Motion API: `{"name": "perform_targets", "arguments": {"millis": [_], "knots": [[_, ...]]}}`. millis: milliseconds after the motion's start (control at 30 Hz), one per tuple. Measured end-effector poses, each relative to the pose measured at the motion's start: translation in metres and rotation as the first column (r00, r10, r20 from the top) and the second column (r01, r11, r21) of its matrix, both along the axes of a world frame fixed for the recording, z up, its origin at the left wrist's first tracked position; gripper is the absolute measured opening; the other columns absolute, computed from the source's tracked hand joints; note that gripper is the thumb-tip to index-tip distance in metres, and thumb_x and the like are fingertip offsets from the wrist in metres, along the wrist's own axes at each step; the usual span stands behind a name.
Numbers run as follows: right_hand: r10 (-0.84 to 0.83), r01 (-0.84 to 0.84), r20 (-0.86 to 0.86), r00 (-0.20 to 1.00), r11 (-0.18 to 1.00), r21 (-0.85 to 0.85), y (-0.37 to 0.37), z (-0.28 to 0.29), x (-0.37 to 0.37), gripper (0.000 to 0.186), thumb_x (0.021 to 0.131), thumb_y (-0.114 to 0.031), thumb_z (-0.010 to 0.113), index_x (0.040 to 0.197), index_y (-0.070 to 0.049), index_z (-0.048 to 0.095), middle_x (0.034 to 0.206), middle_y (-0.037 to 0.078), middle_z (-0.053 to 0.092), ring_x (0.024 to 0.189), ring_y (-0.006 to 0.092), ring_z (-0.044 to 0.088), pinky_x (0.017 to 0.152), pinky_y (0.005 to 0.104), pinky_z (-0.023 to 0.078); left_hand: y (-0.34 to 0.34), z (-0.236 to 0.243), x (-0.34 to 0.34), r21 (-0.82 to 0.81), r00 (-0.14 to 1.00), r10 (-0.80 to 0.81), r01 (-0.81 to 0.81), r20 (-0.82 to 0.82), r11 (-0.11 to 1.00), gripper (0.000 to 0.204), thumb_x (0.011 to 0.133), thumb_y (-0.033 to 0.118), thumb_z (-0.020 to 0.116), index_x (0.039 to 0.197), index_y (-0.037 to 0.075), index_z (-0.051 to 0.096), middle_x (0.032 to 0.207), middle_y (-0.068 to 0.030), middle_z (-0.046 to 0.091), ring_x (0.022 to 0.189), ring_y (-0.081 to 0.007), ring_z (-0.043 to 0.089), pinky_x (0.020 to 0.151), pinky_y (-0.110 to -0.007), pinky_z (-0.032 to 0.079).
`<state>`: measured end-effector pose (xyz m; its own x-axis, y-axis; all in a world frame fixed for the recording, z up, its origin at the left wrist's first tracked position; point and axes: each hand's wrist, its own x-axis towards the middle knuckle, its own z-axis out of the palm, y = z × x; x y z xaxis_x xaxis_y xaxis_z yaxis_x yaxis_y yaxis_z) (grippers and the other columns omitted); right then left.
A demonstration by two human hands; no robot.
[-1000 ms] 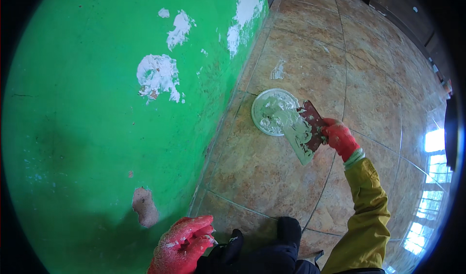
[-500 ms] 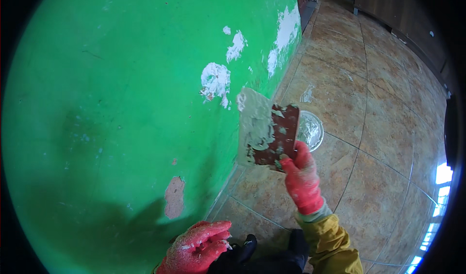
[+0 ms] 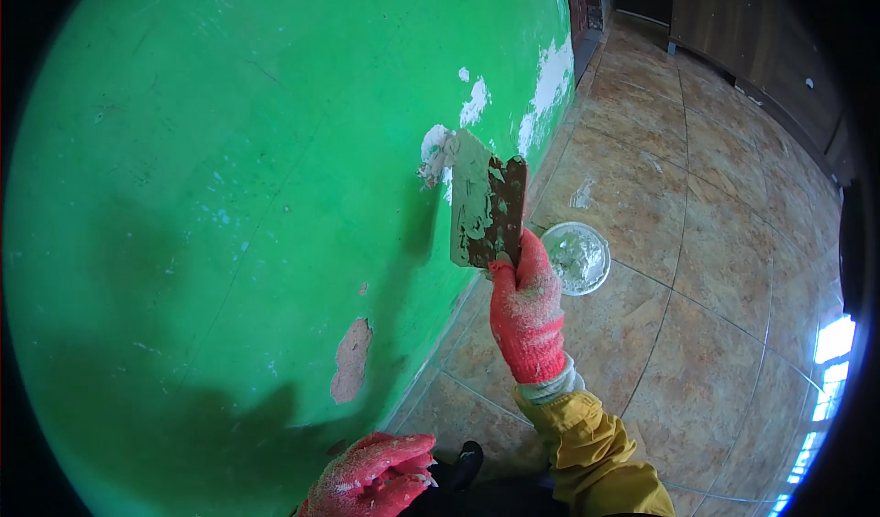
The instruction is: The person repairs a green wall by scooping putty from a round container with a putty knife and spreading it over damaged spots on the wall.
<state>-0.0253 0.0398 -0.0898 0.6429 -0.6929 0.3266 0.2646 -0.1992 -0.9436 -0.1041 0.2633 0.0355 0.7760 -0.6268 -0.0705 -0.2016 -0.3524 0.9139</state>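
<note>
Since half a second ago, the putty knife [image 3: 488,203] has been raised and brought against the green wall [image 3: 229,196]. Nearest the camera, the left hand [image 3: 371,485], in a red glove, is seen at the lower edge; its fingers seem loosely curled, but whether anything is held cannot be told. Above it, the right hand [image 3: 525,311], also gloved in red, is clamped on the knife's handle, the filler-smeared blade being pressed to a white patch [image 3: 437,150]. Beyond, a round tub of filler [image 3: 576,258] is set on the tiled floor [image 3: 715,242].
</note>
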Motion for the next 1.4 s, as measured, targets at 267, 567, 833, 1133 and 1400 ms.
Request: {"name": "perform_targets", "arguments": {"millis": [267,567,833,1133,1400], "knots": [[-0.01,0.005,-0.046,0.999,0.994,-0.107,0.025,0.014,0.006,0.051,0.083,-0.002,0.054,0.133,-0.007,0.044,0.086,0.024,0.063,0.077,0.0369,0.064,0.066,0.0394,0.05,0.006,0.0,-0.001,-0.034,0.999,-0.027,0.027,-0.019,0.999,0.031,0.087,0.006,0.062,0.117,-0.001,0.058,0.107,-0.0123,0.06,0.088,-0.0179,0.061,0.075,-0.029,0.052],[-0.026,-0.103,-0.291,0.956,0.903,-0.417,0.052,0.016,0.016,0.059,0.081,-0.006,0.06,0.136,-0.007,0.039,0.078,0.02,0.063,0.071,0.0376,0.063,0.061,0.045,0.049,0.01,-0.003,-0.004,-0.078,0.998,-0.032,0.027,-0.057,0.997,0.033,0.088,0.005,0.061,0.12,0.0,0.056,0.108,-0.0116,0.059,0.089,-0.0171,0.06,0.076,-0.028,0.051],[-0.04,-0.165,-0.335,0.941,0.811,-0.561,0.075,-0.002,0.025,0.059,0.08,-0.014,0.062,0.133,-0.003,0.037,0.112,0.022,0.059,0.071,0.0405,0.062,0.059,0.0471,0.05,0.008,0.0,-0.002,-0.088,0.997,-0.048,0.043,-0.055,0.995,0.032,0.088,0.005,0.061,0.119,0.0,0.057,0.105,-0.0111,0.059,0.087,-0.0169,0.059,0.074,-0.028,0.051],[0.046,-0.195,-0.317,0.947,0.868,-0.456,0.066,-0.012,-0.005,0.059,0.08,-0.008,0.059,0.135,-0.006,0.039,0.095,0.023,0.063,0.072,0.0398,0.062,0.06,0.0447,0.051,0.002,-0.001,0.003,-0.096,0.998,-0.055,0.051,-0.039,0.994,0.031,0.088,0.006,0.061,0.118,-0.001,0.057,0.102,-0.0114,0.06,0.084,-0.0171,0.06,0.073,-0.028,0.051],[0.108,-0.096,-0.075,0.991,0.985,0.145,0.03,-0.005,-0.032,0.052,0.083,0.0,0.053,0.134,-0.01,0.048,0.077,0.014,0.064,0.065,0.0142,0.061,0.063,0.0296,0.048,0.003,0.002,-0.003,-0.042,0.998,-0.058,0.059,0.013,0.997,0.031,0.087,0.003,0.06,0.118,-0.001,0.057,0.105,-0.0116,0.06,0.088,-0.0171,0.06,0.074,-0.029,0.052]]}}
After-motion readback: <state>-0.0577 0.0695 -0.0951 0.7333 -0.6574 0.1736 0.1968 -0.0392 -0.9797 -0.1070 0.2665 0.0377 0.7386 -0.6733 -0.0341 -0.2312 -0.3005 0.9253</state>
